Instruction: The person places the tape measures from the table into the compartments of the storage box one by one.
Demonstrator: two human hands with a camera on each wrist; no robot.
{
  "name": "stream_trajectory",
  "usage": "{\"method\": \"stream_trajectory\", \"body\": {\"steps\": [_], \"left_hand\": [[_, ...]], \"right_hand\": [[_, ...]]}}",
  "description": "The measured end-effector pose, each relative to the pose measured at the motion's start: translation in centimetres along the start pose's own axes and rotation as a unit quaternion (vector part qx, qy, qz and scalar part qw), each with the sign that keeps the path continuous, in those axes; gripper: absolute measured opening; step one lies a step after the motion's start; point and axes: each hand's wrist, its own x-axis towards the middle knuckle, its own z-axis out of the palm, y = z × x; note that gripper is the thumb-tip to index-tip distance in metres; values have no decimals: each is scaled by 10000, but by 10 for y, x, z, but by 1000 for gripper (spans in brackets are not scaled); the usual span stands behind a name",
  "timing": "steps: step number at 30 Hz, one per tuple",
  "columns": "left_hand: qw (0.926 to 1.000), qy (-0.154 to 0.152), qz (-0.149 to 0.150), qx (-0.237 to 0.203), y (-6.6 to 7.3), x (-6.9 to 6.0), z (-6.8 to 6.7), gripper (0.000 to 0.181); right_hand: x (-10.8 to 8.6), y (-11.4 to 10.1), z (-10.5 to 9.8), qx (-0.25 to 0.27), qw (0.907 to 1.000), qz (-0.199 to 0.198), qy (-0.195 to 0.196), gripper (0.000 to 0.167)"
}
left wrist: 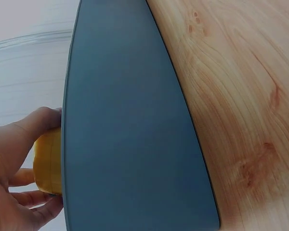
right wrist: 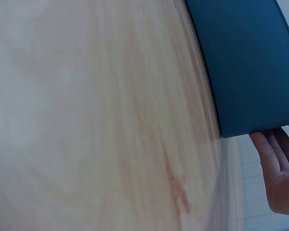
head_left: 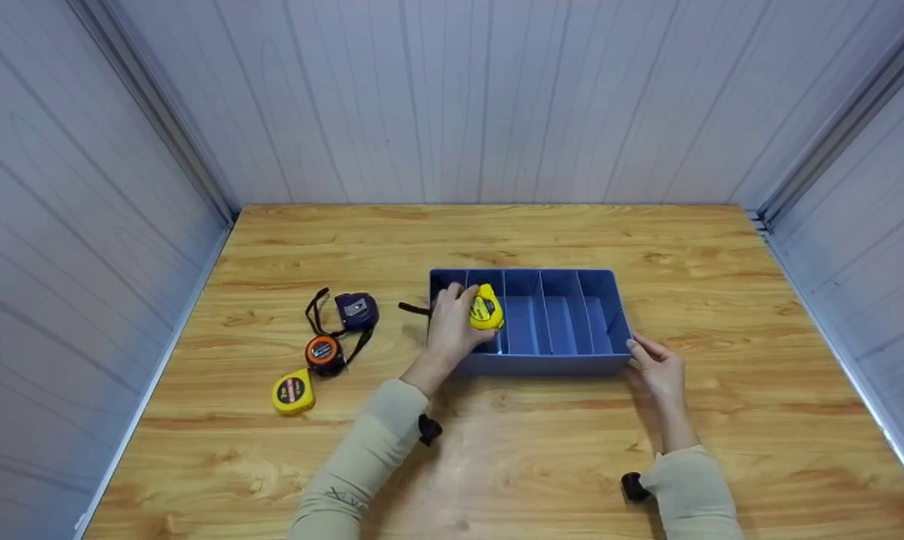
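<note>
My left hand (head_left: 452,322) grips a yellow tape measure (head_left: 486,309) above the left part of a blue divided box (head_left: 542,365). A black wrist strap (head_left: 414,308) sticks out to the left of that hand. The left wrist view shows the thumb and fingers on both sides of the yellow case (left wrist: 48,161), partly hidden behind the box's front wall (left wrist: 125,125). At the box's front right corner, my right hand (head_left: 660,375) touches the end wall, its fingers fairly straight against it in the right wrist view (right wrist: 282,163).
Left of the box lie a dark blue tape measure (head_left: 357,311) with a black strap, an orange and black tape measure (head_left: 325,354), and another yellow tape measure (head_left: 293,392). Pale panels (head_left: 452,105) wall the wooden table (head_left: 542,450) at the back and sides.
</note>
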Motion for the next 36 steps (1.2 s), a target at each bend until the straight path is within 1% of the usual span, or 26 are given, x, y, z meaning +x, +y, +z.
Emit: {"method": "stream_trajectory", "body": {"steps": [3,5,8,10,11,12,14,18,21,22,23,25,26,27,29,31,33,34,36], "left_hand": [[10000,2,42,40,1,1,1,71],[9999,-7,92,60,1,2,2,72],[9998,-13,198,93,2,3,2,72],[9996,-43,256,119,2,3,3,72],[9995,-62,274,134,2,4,3,71],[9994,-87,294,166,3,4,3,71],[9991,-147,320,241,3,5,3,71],[9982,-218,414,375,4,7,5,71],[9976,-254,459,452,3,9,7,72],[9975,-275,461,469,3,9,7,72],[9973,-303,461,479,3,10,8,72],[9972,-373,436,484,3,11,9,71],[9971,-397,430,483,3,11,9,71],[9971,-416,429,476,3,12,10,71],[9969,-457,425,481,4,12,10,71],[9966,-501,425,504,3,13,11,70],[9960,-556,429,558,2,15,13,70],[9955,-601,424,592,2,15,13,70],[9944,-674,438,680,1,15,16,70]], "right_hand": [[1,3,0,-11,10000,-60,-18,36],[5,11,1,159,9999,-22,2,36],[16,29,2,581,9982,-97,-55,31],[22,40,2,998,9949,-140,-69,24],[24,43,3,1089,9938,-199,-90,21],[24,43,2,1148,9929,-264,-156,21],[22,41,2,1245,9916,-309,-146,18],[7,18,1,854,9956,-371,-70,26],[2,8,1,608,9977,-308,-20,31],[4,11,1,617,9979,-215,-19,30],[6,16,1,537,9983,-215,23,29],[17,31,2,426,9990,-125,58,32],[20,37,3,438,9990,-66,108,30],[24,42,2,465,9989,-56,64,27],[21,37,2,291,9994,-155,70,29],[15,27,1,392,9991,-164,-1,29],[6,14,-1,490,9983,-294,-148,29],[4,12,-1,626,9974,-304,-182,31],[3,14,-3,934,9948,-249,-316,28]]}}
